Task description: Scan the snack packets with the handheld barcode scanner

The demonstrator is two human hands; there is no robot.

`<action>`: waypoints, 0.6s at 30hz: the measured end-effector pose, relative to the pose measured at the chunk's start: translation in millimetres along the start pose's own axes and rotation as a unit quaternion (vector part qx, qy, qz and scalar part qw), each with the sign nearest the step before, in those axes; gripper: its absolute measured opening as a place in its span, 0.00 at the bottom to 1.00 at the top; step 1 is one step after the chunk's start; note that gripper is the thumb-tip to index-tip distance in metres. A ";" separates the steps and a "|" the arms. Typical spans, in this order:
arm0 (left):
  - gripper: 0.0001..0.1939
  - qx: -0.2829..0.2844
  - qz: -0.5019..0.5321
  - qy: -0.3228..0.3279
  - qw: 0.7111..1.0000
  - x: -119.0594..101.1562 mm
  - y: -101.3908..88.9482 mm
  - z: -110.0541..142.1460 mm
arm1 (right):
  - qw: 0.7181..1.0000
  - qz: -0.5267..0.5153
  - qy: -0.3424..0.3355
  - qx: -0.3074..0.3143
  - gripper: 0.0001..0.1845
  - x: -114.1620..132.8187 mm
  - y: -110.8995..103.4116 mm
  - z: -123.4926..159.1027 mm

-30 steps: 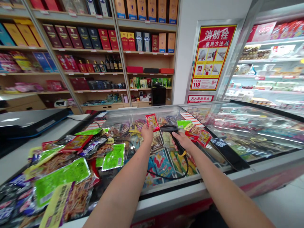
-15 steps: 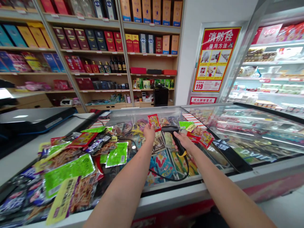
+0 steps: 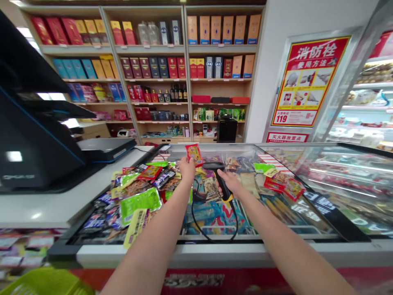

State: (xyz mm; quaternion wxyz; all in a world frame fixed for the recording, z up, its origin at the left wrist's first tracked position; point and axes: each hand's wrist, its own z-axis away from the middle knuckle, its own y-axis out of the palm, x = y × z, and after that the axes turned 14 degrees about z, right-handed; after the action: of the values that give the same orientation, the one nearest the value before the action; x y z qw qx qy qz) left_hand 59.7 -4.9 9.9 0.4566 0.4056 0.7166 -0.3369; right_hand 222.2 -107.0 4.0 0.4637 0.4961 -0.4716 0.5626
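Between the fingers of my left hand is a small red snack packet, raised above the freezer's glass top. My right hand grips a black barcode scanner with a yellow-tipped handle; its head lies close beside the packet. From the handle a black cable loops over the glass. Left of my left arm lies a heap of snack packets, among them a bright green packet and a yellow-labelled one. A smaller group of red packets rests to the right of my right hand.
The chest freezer has a sliding glass top with frozen goods beneath. A dark checkout machine stands on the white counter at left. At lower left is a green basket. Shelves of boxes line the back wall.
My view has turned left, bringing the checkout machine and green basket into sight. Both hands still hold the packet and scanner, with the packet close to the scanner head.
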 end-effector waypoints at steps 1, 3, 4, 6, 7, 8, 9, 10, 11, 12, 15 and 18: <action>0.11 -0.013 -0.019 0.007 1.000 -2.4 -13.6 -4.0 | 1.000 -0.002 -0.003 0.008 0.20 3.2 11.3 -2.6; 0.12 -0.031 -0.057 0.026 0.998 -7.1 -41.9 -11.2 | 1.000 -0.006 -0.007 0.024 0.19 9.3 33.7 -7.5; 0.12 -0.039 -0.076 0.034 0.996 -9.1 -56.4 -14.4 | 0.999 -0.007 -0.007 0.034 0.19 12.0 44.8 -9.9; 0.12 -0.056 -0.116 0.036 0.991 -11.6 -85.0 -20.3 | 0.998 -0.004 -0.010 0.061 0.19 16.6 66.5 -15.0; 0.11 -0.067 -0.137 0.031 0.988 -12.1 -98.6 -22.9 | 0.997 -0.001 -0.016 0.073 0.20 18.4 77.0 -17.5; 0.11 -0.076 -0.159 0.024 0.984 -12.1 -111.4 -25.3 | 0.996 0.002 -0.024 0.084 0.20 19.9 87.3 -19.9; 0.11 -0.085 -0.183 0.014 0.979 -11.7 -123.2 -27.5 | 0.995 0.005 -0.032 0.095 0.20 21.2 97.2 -22.1; 0.11 -0.091 -0.206 0.006 0.974 -11.1 -133.8 -29.3 | 0.994 0.008 -0.039 0.106 0.21 22.3 106.6 -23.9; 0.12 -0.094 -0.228 -0.003 0.969 -10.2 -143.1 -30.7 | 0.992 0.012 -0.043 0.116 0.21 23.1 115.3 -25.4; 0.12 -0.096 -0.249 -0.012 0.964 -9.4 -150.9 -31.6 | 0.991 0.015 -0.045 0.127 0.22 23.8 123.2 -26.5; 0.13 -0.098 -0.307 -0.027 0.946 -7.5 -165.7 -31.0 | 0.988 0.023 -0.043 0.149 0.22 24.2 140.0 -28.3; 0.18 -0.104 -0.339 -0.017 0.935 -8.2 -169.7 -27.3 | 0.987 0.021 -0.039 0.154 0.21 22.6 144.6 -29.5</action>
State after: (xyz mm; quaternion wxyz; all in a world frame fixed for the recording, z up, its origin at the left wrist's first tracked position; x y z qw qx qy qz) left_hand -99.4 -59.1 46.3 0.3670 0.0829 0.8344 -0.4027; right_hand 73.7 -94.6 14.5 0.3510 0.5729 -0.4073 0.6187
